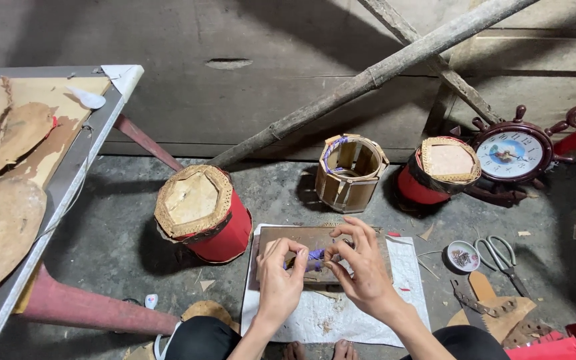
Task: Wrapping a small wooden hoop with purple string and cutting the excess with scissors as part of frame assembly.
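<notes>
Head view is showing a small purple piece [315, 257], perhaps cord or tape, being pinched over a flat brown board [321, 241] that is lying on a white sheet [408, 273] on the concrete floor [101, 240]. The left hand [280, 273] is curling nearly closed, thumb and fingertips gripping the purple piece; the right hand [361, 263] is pinching its other end, with the remaining fingers fanning loosely upward. What the purple piece really is cannot be made out, since the fingers are covering most of it. Two red drums [225, 233] with woven rims are standing beyond the board, one left and one right, and one open cardboard cylinder [349, 172] is sitting between them. One ship-wheel clock [511, 155], one pair of scissors [501, 253] and one small dish [463, 256] are lying to the right. A table [68, 180] is being cut off at the left edge.
</notes>
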